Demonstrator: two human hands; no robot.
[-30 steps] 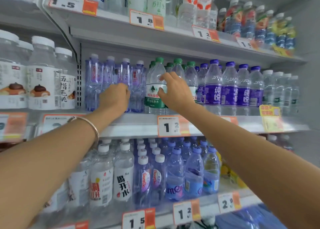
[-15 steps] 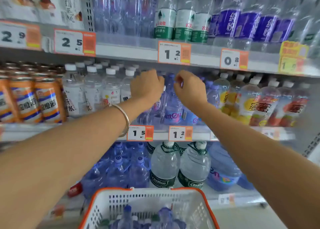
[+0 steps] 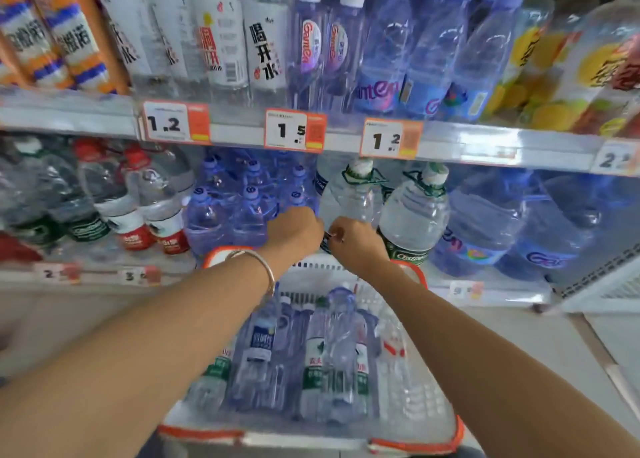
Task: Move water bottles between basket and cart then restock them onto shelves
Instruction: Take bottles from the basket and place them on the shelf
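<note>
Left hand (image 3: 294, 230), right hand (image 3: 358, 244) curled at basket (image 3: 417, 272) 12 o'clock rim; grip contents: cannot tell. Advice: take water bottles (image 3: 341, 336) singly by neck, lift straight.

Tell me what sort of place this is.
Most likely a shop's drinks aisle, in a supermarket or convenience store. The shelves hold rows of bottled water, printed price tags are clipped along their front edges, and a white shopping basket with an orange rim sits below, full of bottles.
</note>
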